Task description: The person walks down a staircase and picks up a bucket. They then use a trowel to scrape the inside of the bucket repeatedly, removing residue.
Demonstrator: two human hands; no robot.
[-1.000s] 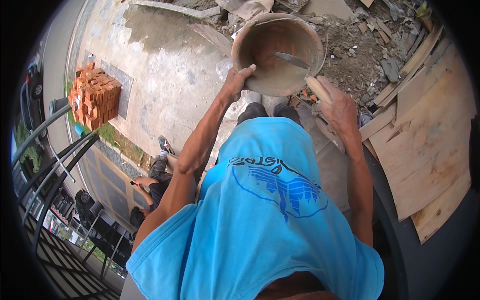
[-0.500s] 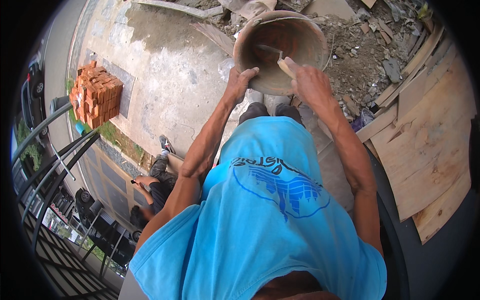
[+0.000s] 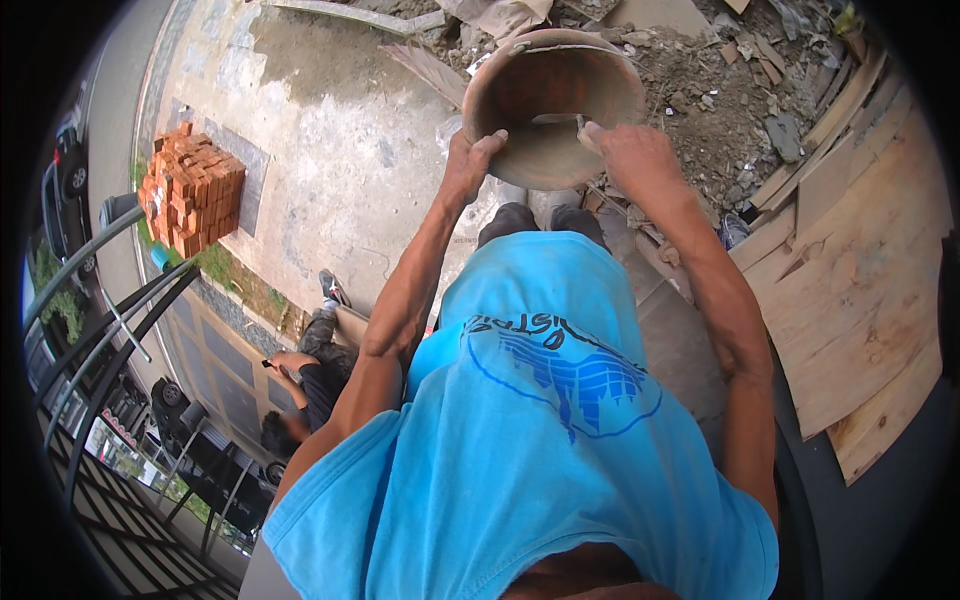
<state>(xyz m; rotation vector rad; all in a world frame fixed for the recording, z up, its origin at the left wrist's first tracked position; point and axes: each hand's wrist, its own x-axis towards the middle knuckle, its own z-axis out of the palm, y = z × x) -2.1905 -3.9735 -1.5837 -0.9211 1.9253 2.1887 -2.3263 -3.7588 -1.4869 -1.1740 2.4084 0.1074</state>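
Observation:
A bucket (image 3: 545, 165), dull and smeared with mortar, is tilted in front of me so that its inside shows. My left hand (image 3: 472, 163) grips its near left rim, the thumb lying over the edge. In my right hand (image 3: 632, 158) is the handle of a trowel (image 3: 556, 119), mostly covered by my fingers. The trowel's blade reaches into the bucket's mouth and points left. Reddish stains mark the inner wall, and the bucket's underside is hidden.
Rubble and soil (image 3: 690, 110) lie beyond and right of the bucket. Plywood sheets (image 3: 850, 290) lean at the right. A brick stack (image 3: 195, 190) stands on the left pavement. A seated person (image 3: 315, 370) holds a small dark object at lower left, near metal railings (image 3: 100, 290).
My right hand has drawn the trowel nearer and to the right inside the bucket. The bucket has shifted slightly left, while my left hand keeps its hold on the rim.

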